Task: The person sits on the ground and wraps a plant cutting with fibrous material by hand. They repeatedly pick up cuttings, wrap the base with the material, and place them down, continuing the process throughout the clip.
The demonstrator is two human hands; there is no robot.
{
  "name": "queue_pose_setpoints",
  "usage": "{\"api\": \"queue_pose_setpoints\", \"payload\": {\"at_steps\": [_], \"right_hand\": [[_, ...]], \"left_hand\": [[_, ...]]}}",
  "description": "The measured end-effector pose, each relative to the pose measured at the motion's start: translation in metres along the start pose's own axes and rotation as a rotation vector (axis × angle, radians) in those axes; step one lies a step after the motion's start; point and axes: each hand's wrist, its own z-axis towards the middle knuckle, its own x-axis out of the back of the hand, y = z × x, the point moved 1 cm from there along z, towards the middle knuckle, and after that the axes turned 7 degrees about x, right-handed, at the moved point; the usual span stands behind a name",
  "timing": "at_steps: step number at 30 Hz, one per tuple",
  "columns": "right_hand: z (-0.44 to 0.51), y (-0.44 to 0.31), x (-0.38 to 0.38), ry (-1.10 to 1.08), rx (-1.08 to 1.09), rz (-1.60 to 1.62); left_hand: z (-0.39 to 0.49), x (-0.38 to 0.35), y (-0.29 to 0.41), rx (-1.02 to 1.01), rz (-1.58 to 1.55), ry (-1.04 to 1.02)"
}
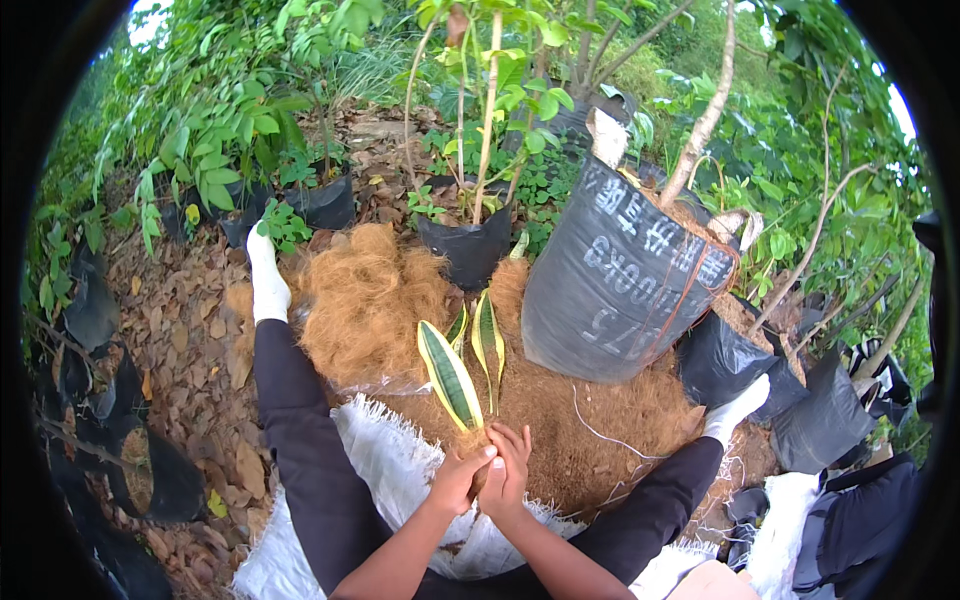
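Observation:
My left hand (454, 482) and my right hand (506, 474) meet low in the middle, fingers closed around the fibre-wrapped base of a snake plant leaf (450, 375). This leaf is green with yellow edges and points up and away from me. Tan coconut fibre (471, 441) shows just above my fingers; the rest of the base is hidden in my hands. Just beyond stand another snake plant leaf (487, 330) and a smaller one (457, 327). Brown coir (577, 435) covers the ground between my legs, partly over a white woven sack (390, 450).
A loose heap of coconut fibre (371, 300) lies ahead on the left. On the right leans a big black grow bag (615, 292) with white writing and a trunk. Smaller black planting bags (469, 244) stand around. White string (600, 433) trails over the coir. Dry leaves (202, 360) lie leftward.

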Motion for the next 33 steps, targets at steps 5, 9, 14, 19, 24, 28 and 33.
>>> {"api": "queue_pose_setpoints", "payload": {"at_steps": [5, 9, 14, 19, 24, 28, 33], "right_hand": [[-0.006, -0.009, -0.007, -0.025, 0.012, -0.148], [-0.009, -0.015, -0.013, -0.033, -0.007, -0.207], [-0.001, -0.020, -0.010, -0.125, -0.028, -0.202], [0.001, -0.027, -0.014, -0.169, -0.030, -0.070], [-0.022, -0.029, -0.034, 0.080, -0.409, 0.373], [-0.027, -0.027, -0.034, 0.070, -0.526, 0.481], [-0.027, -0.036, -0.039, 0.217, -0.695, 0.456]], "left_hand": [[-0.009, -0.005, 0.011, 0.024, -0.011, -0.033], [-0.012, -0.005, 0.015, -0.007, 0.002, 0.012], [-0.007, 0.004, 0.021, -0.034, 0.185, 0.119], [-0.014, 0.009, 0.028, -0.066, 0.406, 0.015], [-0.016, 0.019, 0.018, -0.104, 0.380, -0.030], [-0.003, 0.026, 0.004, -0.195, 0.352, 0.093], [-0.002, 0.022, 0.003, -0.458, 0.724, 0.273]]}}
